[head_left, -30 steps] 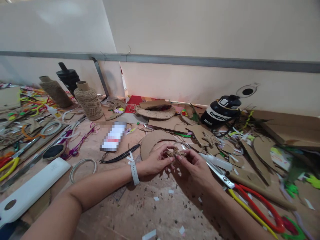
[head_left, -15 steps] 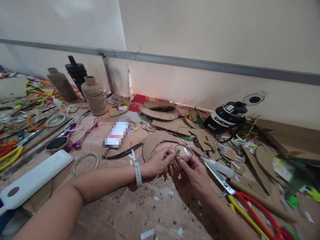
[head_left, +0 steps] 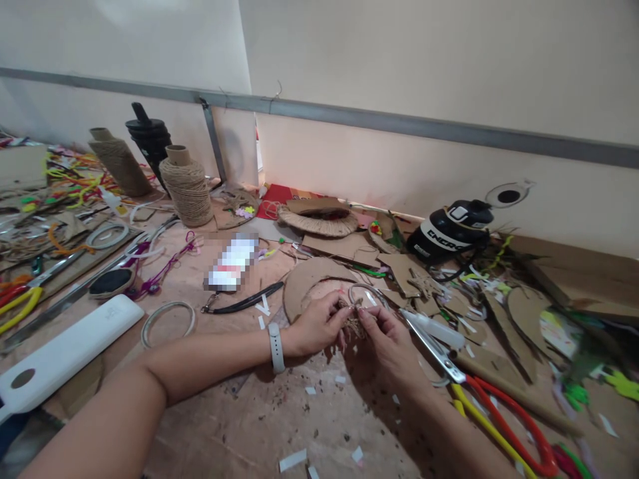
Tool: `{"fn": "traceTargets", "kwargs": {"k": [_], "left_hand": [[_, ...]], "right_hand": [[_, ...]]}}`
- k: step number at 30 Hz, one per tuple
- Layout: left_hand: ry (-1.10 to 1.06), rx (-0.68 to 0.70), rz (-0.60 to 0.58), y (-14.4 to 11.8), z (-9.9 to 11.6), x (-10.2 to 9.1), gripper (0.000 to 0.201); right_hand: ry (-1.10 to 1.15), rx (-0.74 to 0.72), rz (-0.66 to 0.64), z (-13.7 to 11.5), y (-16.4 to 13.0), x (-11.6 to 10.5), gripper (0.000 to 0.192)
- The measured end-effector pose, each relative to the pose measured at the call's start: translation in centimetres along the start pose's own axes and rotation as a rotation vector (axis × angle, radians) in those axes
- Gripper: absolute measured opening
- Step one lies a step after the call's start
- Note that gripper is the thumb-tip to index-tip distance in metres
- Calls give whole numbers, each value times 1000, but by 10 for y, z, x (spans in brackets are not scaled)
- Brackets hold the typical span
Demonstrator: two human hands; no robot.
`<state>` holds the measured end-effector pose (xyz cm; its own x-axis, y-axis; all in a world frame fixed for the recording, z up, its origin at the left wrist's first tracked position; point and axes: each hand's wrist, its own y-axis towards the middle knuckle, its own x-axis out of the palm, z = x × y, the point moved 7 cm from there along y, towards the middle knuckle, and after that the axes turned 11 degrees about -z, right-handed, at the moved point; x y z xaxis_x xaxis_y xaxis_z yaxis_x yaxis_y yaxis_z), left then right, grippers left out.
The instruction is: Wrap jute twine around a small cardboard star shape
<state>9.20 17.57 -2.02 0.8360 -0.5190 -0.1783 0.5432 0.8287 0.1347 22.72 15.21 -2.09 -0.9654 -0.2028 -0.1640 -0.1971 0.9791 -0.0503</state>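
Note:
Between my two hands is a small brown piece of knotted jute twine (head_left: 355, 320), partly covered by fingers. My left hand (head_left: 319, 326), with a pale watch band at its wrist, pinches the piece from the left side. From the right, my right hand (head_left: 392, 336) grips its other side between thumb and fingers. Just beyond my hands lies a crescent-shaped piece of cardboard (head_left: 302, 283). A roll of clear tape (head_left: 369, 293) rests behind the fingers. Scissors (head_left: 444, 362) with red and yellow handles lie right of my right hand, beside a whitish glue-like tube (head_left: 439, 330).
A jute twine spool (head_left: 186, 189) stands at the back left near a black bottle (head_left: 150, 143). A phone (head_left: 232, 263) lies left of the cardboard. A black-and-white flask (head_left: 444, 233) tilts by the wall. A white long-handled device (head_left: 74, 349) and a tape ring (head_left: 168, 324) lie left.
My fingers have shifted slightly on the twine piece, which now shows more loose strands hanging below. The view has tilted a little; other things stay put.

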Motion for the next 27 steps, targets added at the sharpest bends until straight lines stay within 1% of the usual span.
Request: {"fn": "traceTargets", "kwargs": {"k": [3,5,7,9,11,13,17,21,24,27], "left_hand": [[-9,16,14,0,3,-1,29],[-122,-32,-23,1,0,2,36],[-271,-119,-90,1,-5,7,46],[-376,-216,-186,-1,-7,15,54],[-388,-270,-288,-3,-6,22,56],[-356,-258,-336,-5,-2,25,56],[-317,-176,-276,-6,4,19,54],[-312,-151,-290,-4,6,17,53],[-336,-174,-290,-2,5,15,55],[-376,-209,-326,-2,5,18,60]], "right_hand": [[21,15,17,0,-1,-1,40],[27,0,49,-1,-2,-2,40],[26,-9,74,-2,-2,-3,39],[22,-2,87,-3,-3,-4,40],[25,10,89,-4,-4,-4,43],[32,13,85,-6,-5,-4,44],[59,-21,74,-10,-6,-3,42],[72,-37,68,-10,-7,0,40],[107,0,76,-4,-7,0,38],[90,-2,142,-2,-7,-4,40]]}}
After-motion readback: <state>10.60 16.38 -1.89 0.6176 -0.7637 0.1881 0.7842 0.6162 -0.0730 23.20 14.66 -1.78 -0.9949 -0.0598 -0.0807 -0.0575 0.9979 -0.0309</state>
